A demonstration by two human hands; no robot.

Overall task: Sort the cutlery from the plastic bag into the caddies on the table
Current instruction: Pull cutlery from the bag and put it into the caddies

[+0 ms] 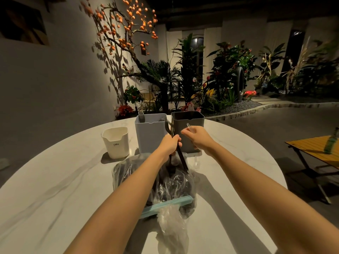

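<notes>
Round marble table (55, 189); clear plastic bag (170, 182) of dark cutlery, under both forearms. Beyond: blue-grey caddy (149, 132), dark grey caddy (187, 125), small white caddy (116, 142). Left hand (169, 143) clenched around dark cutlery (180, 154); right hand (198, 136) pinching clear utensil (189, 126).

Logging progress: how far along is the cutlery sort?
Early. Done: a fork stands in the light blue caddy. In hand: left hand grips dark cutlery; right hand pinches a clear piece by the grey caddy. Left: the plastic bag looks full; the white caddy looks empty.
</notes>
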